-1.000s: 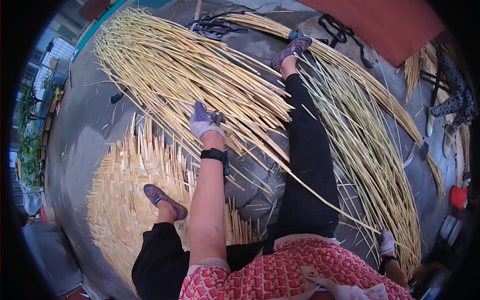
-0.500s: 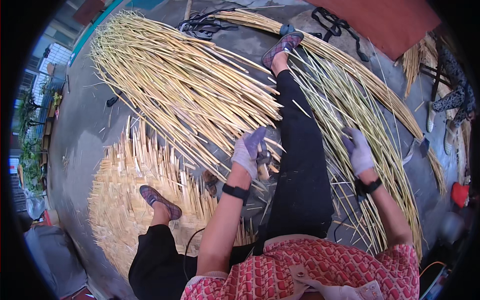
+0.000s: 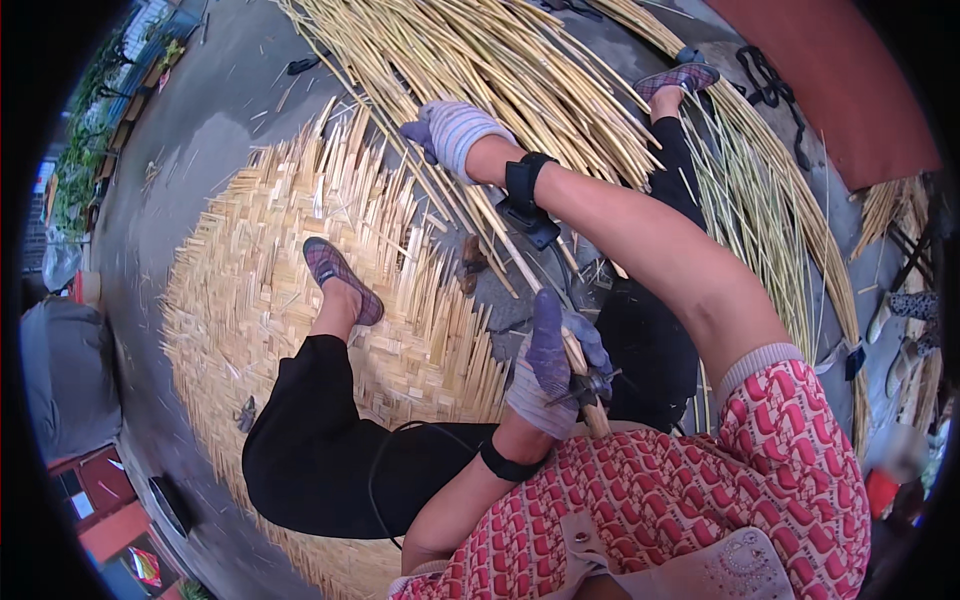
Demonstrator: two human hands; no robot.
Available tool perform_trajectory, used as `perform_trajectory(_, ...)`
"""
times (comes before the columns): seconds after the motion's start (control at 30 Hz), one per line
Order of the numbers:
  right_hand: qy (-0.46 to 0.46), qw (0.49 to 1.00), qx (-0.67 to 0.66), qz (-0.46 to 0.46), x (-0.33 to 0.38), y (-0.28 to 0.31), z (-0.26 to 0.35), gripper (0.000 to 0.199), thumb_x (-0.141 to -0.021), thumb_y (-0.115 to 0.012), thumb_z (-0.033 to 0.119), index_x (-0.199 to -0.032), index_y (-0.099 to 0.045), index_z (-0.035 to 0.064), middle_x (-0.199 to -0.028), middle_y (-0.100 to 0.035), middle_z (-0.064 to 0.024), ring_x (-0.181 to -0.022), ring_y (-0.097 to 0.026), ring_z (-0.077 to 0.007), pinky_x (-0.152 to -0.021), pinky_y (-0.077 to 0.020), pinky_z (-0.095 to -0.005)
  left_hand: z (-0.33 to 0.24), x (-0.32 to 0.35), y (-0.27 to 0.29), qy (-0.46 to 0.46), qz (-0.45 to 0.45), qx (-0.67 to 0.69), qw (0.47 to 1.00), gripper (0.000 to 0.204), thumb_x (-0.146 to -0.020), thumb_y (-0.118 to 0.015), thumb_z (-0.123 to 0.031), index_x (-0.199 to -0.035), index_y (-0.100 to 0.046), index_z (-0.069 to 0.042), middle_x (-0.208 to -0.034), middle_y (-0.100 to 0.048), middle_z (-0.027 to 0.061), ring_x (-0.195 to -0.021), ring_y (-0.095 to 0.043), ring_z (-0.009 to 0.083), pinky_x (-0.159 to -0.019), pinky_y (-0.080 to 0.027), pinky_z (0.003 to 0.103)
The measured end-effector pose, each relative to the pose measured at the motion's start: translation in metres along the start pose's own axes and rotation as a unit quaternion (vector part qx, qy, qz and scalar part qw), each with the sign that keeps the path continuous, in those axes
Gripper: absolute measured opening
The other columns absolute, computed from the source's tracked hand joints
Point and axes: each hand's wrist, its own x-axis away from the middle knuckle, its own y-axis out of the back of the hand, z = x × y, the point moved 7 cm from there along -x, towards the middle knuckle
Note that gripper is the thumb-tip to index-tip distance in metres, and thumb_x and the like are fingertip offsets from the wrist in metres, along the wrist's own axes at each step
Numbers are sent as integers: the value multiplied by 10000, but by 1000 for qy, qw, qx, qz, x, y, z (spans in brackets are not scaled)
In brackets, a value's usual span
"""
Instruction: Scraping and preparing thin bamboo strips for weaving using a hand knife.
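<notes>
My left hand [image 3: 545, 375], in a striped glove with purple fingers, is closed round a short wooden-handled tool [image 3: 597, 418] with dark metal prongs. A pale reed stalk [image 3: 522, 262] runs from that hand up to the left, its lower end at the tool. Stretched across to the left, my right hand [image 3: 460, 138] wears a matching glove. Its fingers curl over the same stalk, partly hidden by the back of the glove. Behind it lies a large bundle of reed stalks [image 3: 520, 85]. A woven mat [image 3: 250, 320] with ragged edges spreads under my left foot.
Greener stalks [image 3: 760, 220] lie beyond my outstretched leg, beside a long tied bundle [image 3: 830, 250]. Black straps [image 3: 770, 80] lie near a red sheet [image 3: 840, 90]. A brown object [image 3: 470, 265] sits by the mat's edge. Another person's feet [image 3: 900, 365] show at the right.
My right hand has swung from the greener stalks across to the left, onto a stalk. My left hand has drawn back toward my body with the tool. The view has shifted.
</notes>
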Motion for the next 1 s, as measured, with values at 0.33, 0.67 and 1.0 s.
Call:
perform_trajectory(0.33,96,993,-4,66,94,-38,24,213,-927,-520,251,-897,-574,47,-731,-595,-150,-698,-615,-288,-647,-476,-356,-94,-48,47,-120,30,40,991,445,-850,-556,-584,-863,-499,-143,-561,-495,5,-417,-496,173,-362,-454,322)
perform_trajectory(0.67,5,976,215,-34,238,4,-101,401,-906,-541,435,-836,-548,40,-681,-598,-214,-673,-617,-391,-574,-470,-450,-85,-194,60,-127,-174,29,976,410,-802,-683,-490,-806,-560,-99,-579,-463,1,-469,-487,156,-459,-466,314)
perform_trajectory(1.0,-262,925,275,16,545,43,-208,192,-866,-640,244,-821,-582,66,-659,-580,-158,-630,-567,-325,-593,-456,-398,-183,-202,59,-304,-80,43,948,321,-873,-619,-391,-889,-560,-77,-598,-517,14,-462,-493,142,-425,-462,289)
